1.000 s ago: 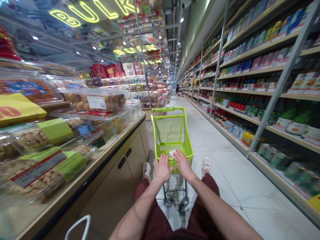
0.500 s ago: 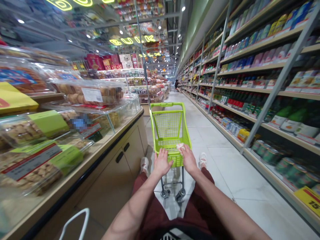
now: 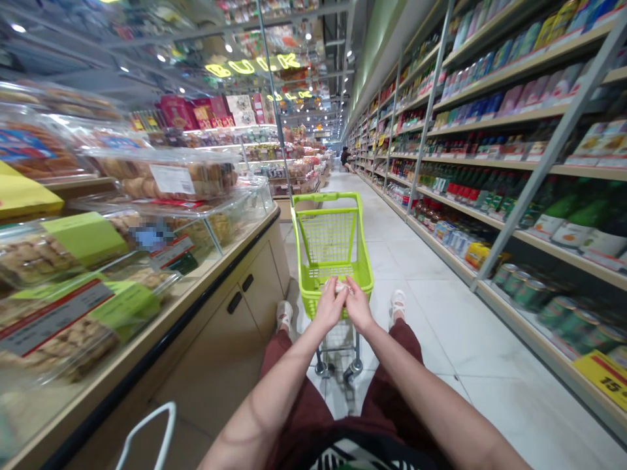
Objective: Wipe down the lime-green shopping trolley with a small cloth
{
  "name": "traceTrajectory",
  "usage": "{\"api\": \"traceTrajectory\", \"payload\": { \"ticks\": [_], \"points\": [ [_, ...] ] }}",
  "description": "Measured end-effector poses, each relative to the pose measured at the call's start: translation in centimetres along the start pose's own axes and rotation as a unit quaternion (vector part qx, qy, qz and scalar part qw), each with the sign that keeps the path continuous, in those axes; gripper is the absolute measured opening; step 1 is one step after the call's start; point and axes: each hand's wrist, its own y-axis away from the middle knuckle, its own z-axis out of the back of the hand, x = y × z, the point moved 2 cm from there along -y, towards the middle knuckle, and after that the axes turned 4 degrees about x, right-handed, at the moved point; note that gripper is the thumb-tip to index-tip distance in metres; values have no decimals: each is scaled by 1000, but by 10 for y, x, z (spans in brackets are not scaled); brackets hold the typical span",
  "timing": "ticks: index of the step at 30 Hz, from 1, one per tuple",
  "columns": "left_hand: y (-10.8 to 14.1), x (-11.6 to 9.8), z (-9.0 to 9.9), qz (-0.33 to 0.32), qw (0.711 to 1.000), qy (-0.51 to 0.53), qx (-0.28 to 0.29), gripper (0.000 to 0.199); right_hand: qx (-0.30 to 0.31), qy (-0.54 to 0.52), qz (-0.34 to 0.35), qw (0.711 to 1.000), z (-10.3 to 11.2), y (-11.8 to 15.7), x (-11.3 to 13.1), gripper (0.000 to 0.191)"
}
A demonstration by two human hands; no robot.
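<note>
Pale wad [image 3: 341, 286] now in both hands [image 3: 330, 305] [image 3: 359, 307]

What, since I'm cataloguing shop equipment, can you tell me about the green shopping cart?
The shopping cart is lime green, with a plastic-looking basket whose far wall is an open grid. Beneath is a grey, metal-looking frame with two wheels showing. It stands upright on pale floor tiles. The left hand and right hand appear over its near edge; whether they touch it is unclear.
</note>
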Motion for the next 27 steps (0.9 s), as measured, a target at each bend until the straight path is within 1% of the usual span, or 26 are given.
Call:
{"api": "traceTrajectory", "payload": {
  "ticks": [1,3,4,6,8,9,11,12,13,14,16,18,20,21,23,25,27],
  "points": [
    [-2,2,0,27,999,39,-20,51,11,-60,-24,998,-5,3,3,47],
    [-5,6,1,71,988,120,-65,54,50,-154,-35,986,-15,9,11,44],
    [-7,8,3,87,979,161,-89,55,70,-183,-31,980,-20,12,16,44],
    [-10,11,9,112,960,222,-126,52,99,-205,-24,973,-26,15,24,45],
    [-13,11,19,119,954,230,-148,46,101,-181,-25,978,-25,13,29,46],
    [-15,11,25,110,959,208,-161,45,89,-148,-22,985,-21,10,30,46],
    [-15,10,38,71,973,110,-190,48,49,-30,6,998,-9,2,27,44],
    [-14,10,42,43,979,43,-195,52,26,50,33,998,-2,-2,25,42],
    [-13,10,42,12,982,-27,-187,57,8,134,65,989,4,-4,21,41],
    [-12,11,39,-18,982,-94,-164,61,-2,216,95,972,10,-5,17,41],
    [-7,17,24,-63,974,-199,-89,65,0,346,133,929,17,-3,4,43],
    [-1,25,3,-70,962,-263,-24,63,19,432,142,891,21,2,-8,46],
    [2,33,-11,-73,948,-308,6,61,40,484,144,862,22,6,-16,49],
    [3,37,-14,-82,942,-326,16,60,48,501,145,852,23,7,-17,50],
    [1,45,-7,-109,930,-350,29,58,54,522,142,839,25,7,-17,52],
    [-3,53,13,-117,923,-365,27,53,56,530,136,835,26,5,-15,52],
    [-7,61,38,-101,923,-371,0,48,59,532,134,834,27,3,-13,52]
  ]
}}
